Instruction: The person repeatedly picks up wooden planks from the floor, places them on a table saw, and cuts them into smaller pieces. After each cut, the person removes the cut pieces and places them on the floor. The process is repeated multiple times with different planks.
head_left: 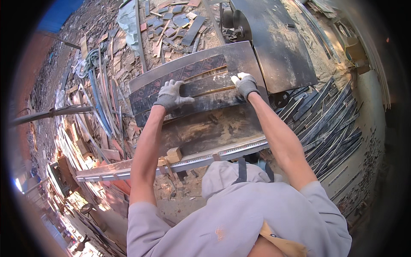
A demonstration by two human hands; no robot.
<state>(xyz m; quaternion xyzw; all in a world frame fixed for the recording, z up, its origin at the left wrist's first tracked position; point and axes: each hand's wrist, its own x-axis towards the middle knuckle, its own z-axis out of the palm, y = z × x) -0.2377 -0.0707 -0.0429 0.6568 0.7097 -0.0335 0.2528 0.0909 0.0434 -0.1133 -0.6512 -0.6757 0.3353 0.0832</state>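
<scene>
Plywood: dark, flat, straight-edged plywood strips with pale tan cut edges (209, 84), lying side by side on the worn grey-black bench top (242, 53), beneath and between both hands; the far one carries reddish print on its smooth face

Left hand (171, 95): pale grey knit glove with a darker ribbed cuff, palm down on the plywood strips, fingers spread and thumb well out to the side, the grip loose and wide

Right hand (245, 84): matching knit glove with whitish fingertips, fingers partly curled at the right end of the strips; whether they pinch an edge or only press down, I cannot tell

Near edge: long silvery metal rail with fine ruled marks (201, 161), curved by the lens; a small, squared, pale tan wooden block (173, 155) sits beside it, right of the left forearm

Blade: round, thin, dark metal disc (242, 26), upright beyond the bench top, next to a broad, smooth black panel with dusty patches (278, 51)

Scraps: loose heap of small, flat, angular offcuts in grey, black, tan and rust red (169, 32), with a crumpled pale green sheet (128, 25) at its left

Right floor: long, narrow, dark slats with rough edges (329, 118), heaped in a slanting, overlapping fan

Clothing: creased pale grey cloth top (265, 205)
</scene>
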